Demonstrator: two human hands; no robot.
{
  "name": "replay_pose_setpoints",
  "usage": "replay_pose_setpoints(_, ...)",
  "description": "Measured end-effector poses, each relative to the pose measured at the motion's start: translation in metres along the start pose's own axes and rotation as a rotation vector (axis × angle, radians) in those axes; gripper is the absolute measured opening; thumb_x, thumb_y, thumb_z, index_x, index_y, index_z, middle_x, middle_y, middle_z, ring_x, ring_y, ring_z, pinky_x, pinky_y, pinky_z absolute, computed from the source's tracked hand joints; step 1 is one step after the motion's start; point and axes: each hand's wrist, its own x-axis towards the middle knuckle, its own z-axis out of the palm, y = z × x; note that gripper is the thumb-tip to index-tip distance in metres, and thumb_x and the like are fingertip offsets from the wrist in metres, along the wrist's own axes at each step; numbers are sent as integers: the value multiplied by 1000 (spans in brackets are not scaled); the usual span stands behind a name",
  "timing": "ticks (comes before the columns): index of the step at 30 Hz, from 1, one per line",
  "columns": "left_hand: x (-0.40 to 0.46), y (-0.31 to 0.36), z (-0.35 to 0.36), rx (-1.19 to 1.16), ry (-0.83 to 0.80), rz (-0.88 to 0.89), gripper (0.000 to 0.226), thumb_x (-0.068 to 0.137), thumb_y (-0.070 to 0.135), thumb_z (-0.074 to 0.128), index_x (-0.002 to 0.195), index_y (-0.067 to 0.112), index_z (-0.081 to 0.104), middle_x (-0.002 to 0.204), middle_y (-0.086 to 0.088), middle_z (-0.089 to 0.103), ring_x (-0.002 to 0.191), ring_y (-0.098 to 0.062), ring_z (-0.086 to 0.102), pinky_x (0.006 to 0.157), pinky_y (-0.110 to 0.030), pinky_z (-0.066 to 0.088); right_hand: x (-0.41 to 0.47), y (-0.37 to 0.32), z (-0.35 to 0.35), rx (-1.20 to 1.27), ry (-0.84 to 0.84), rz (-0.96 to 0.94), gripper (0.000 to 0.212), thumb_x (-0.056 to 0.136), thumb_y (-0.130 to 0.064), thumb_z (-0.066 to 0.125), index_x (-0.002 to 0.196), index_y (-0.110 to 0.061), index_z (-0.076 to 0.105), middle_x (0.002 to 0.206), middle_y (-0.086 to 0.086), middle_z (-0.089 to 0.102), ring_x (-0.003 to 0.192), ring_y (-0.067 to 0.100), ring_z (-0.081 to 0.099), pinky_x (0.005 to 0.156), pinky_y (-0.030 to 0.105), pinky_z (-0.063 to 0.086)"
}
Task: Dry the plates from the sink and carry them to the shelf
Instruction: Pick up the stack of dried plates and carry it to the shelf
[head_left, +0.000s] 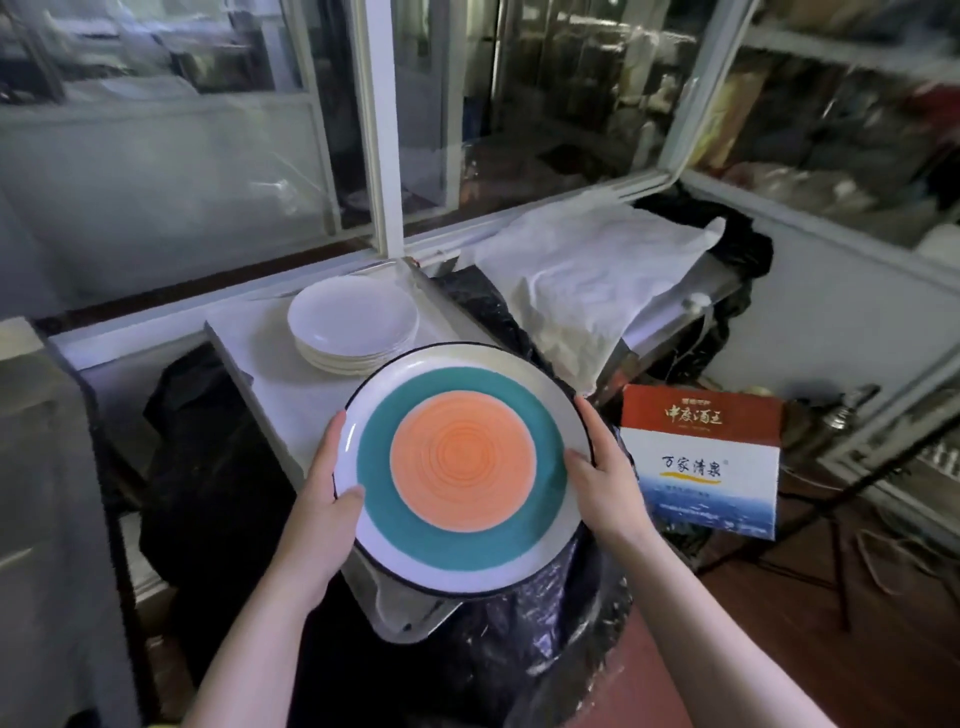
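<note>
a round plate (462, 467), with an orange centre, a teal ring, a white band and a thin dark rim, is held face up in front of the body by both hands. the left hand (332, 483) is wrapped around the plate's left edge, with the thumb laid over the white band and the fingers hidden beneath. the right hand (602, 467) is closed on the right edge in the same manner, thumb on the upper face near the teal ring, the other fingers curled along and under the rim. the plate is carried just above the near end of a white shelf top (260, 353), and is tilted slightly toward the camera. farther along that surface, just beyond the held plate, a stack of plain white plates (353, 322) is seen beside the window frame (379, 130). to the right of the stack, crumpled white paper (587, 270) is spread over black plastic sheeting (488, 312). a printed cardboard box (701, 457), red on top and blue and white on its side, is placed on the floor to the right of the right hand.
</note>
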Motion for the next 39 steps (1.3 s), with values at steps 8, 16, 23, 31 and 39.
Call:
replay_pose_setpoints(8, -18, 45, 55, 95, -329, 118, 82, 91, -8, 37, 147, 49, 18, 132, 48, 26, 127, 17, 24, 112, -23, 19, -89, -4, -74, -23, 313, 105, 66, 90, 1, 44, 146, -32, 33, 135, -22, 42, 114, -17, 36, 82, -6, 28)
replay_pose_setpoints(16, -70, 107, 200, 54, -702, 302, 80, 88, -15, 41, 146, 37, 25, 136, 34, 35, 113, 30, 34, 89, 4, 28, -206, -3, -210, -21, 746, 197, 64, 88, -11, 55, 143, -39, 37, 138, -19, 51, 118, -3, 51, 96, 21, 42)
replay_pose_setpoints(23, -207, 145, 359, 89, -1036, 475, 83, 87, -11, 43, 150, 38, 19, 141, 26, 28, 130, 6, 23, 108, -22, 19, -378, 11, -338, -104, 1097, 289, 64, 88, -12, 53, 145, -36, 34, 138, -16, 49, 120, -2, 44, 98, 21, 34)
replay_pose_setpoints(31, -435, 170, 518, -33, -1443, 553, 85, 85, -3, 48, 127, 69, 31, 125, 52, 38, 120, 23, 33, 103, -22, 30, -613, 17, -462, -256, 1373, 420, 66, 94, 0, 43, 148, -34, 29, 148, -12, 38, 129, 1, 34, 104, 22, 28)
replay_pose_setpoints(39, -653, 182, 641, -34, -1792, 672, 84, 83, -6, 47, 140, 54, 29, 142, 23, 41, 128, 5, 35, 108, -23, 32, -804, 14, -521, -200, 1778, 489, 64, 94, 1, 44, 146, -34, 33, 148, -12, 40, 135, 8, 35, 114, 39, 31)
